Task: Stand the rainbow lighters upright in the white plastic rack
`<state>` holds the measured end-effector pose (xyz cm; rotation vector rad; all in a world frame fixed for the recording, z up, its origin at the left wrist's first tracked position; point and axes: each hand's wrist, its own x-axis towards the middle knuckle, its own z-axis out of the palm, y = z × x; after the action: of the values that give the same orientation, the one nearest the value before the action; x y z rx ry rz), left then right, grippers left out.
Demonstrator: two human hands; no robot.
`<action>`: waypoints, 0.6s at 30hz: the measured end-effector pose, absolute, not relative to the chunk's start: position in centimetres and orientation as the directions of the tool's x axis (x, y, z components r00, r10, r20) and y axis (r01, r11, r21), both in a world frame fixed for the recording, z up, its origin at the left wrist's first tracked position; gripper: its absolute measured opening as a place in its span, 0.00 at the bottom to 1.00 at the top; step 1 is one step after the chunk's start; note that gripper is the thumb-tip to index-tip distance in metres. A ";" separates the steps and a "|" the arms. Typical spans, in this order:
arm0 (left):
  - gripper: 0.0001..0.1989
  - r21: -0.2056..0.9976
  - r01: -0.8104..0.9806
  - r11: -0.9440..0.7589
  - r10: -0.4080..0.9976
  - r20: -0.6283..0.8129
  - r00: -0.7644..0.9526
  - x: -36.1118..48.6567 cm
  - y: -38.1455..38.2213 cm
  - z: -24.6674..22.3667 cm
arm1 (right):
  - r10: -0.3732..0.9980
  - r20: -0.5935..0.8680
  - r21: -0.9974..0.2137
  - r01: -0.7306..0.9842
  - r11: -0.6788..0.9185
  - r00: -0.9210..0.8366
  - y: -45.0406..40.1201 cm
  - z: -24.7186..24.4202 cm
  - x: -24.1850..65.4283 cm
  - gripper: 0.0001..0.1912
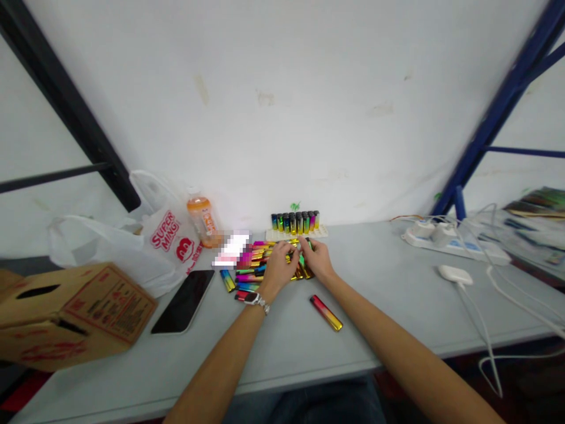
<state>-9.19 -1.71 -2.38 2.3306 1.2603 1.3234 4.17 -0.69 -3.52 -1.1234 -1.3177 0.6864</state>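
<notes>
Two bare hands work close together over a pile of shiny, rainbow-coloured lighters on a grey table. The left hand is palm down, fingers bent and drawn in; whether it grips anything, I cannot tell. The right hand is curled, half closed, beside a green-tinted piece; its hold is also unclear. The left wrist wears one watch and one metal bracelet.

The loose lighters lie under and left of the hands, more than ten, overlapping too much to count exactly. One red-to-yellow lighter lies apart, nearer the person. Just beyond the hands, upright lighters stand on one pale tray, about eight across the front, others behind them.

Left of the pile are one black-screened phone, one bottle of orange drink, its label too small to read, and one white plastic bag printed in red with "SUPER MING" above a cartoon emblem. In front of the bag sits one cardboard box with illegible red print.

At right are one white power strip with two plugs and one small white device on a cable.
</notes>
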 end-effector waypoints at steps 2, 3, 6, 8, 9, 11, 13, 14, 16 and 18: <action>0.07 0.516 0.584 -0.627 0.743 0.622 0.248 -9.2 -1.7 -2.4 | 0.925 0.340 -0.939 0.118 0.323 0.171 -0.7 -3.5 4.2 0.27; 0.07 0.517 0.583 -0.627 0.744 0.620 0.250 -9.2 -1.7 -2.4 | 0.939 0.301 -0.953 0.075 0.293 0.164 -0.8 -3.5 4.1 0.28; 0.07 0.518 0.584 -0.625 0.748 0.612 0.257 -9.2 -1.7 -2.4 | 0.969 0.196 -0.980 -0.015 0.200 0.148 -0.8 -3.6 3.9 0.31; 0.07 0.516 0.589 -0.622 0.750 0.608 0.260 -9.2 -1.7 -2.4 | 0.973 0.167 -0.985 -0.007 0.170 0.161 -0.7 -3.7 3.8 0.31; 0.07 0.515 0.591 -0.620 0.751 0.607 0.259 -9.2 -1.7 -2.4 | 0.971 0.168 -0.986 0.013 0.168 0.171 -0.6 -3.8 3.8 0.31; 0.07 0.512 0.597 -0.618 0.751 0.609 0.256 -9.2 -1.7 -2.5 | 0.966 0.184 -0.983 0.065 0.175 0.180 -0.4 -4.0 3.9 0.29; 0.07 0.508 0.601 -0.617 0.750 0.611 0.253 -9.2 -1.7 -2.5 | 0.964 0.197 -0.978 0.099 0.182 0.177 -0.3 -4.1 4.0 0.27; 0.07 0.505 0.603 -0.618 0.749 0.612 0.254 -9.2 -1.6 -2.6 | 0.965 0.196 -0.979 0.099 0.181 0.177 -0.4 -4.1 4.0 0.27; 0.07 0.500 0.605 -0.620 0.747 0.611 0.261 -9.2 -1.6 -2.6 | 0.969 0.172 -0.985 0.061 0.163 0.178 -0.6 -3.9 4.1 0.27; 0.07 0.494 0.607 -0.622 0.746 0.611 0.267 -9.2 -1.5 -2.7 | 0.981 0.122 -0.992 -0.014 0.126 0.152 -1.0 -3.5 4.0 0.29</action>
<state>-9.21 -1.50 -2.75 2.3673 1.2771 1.2830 4.01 -0.96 -3.52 -1.1690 -1.1371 1.0184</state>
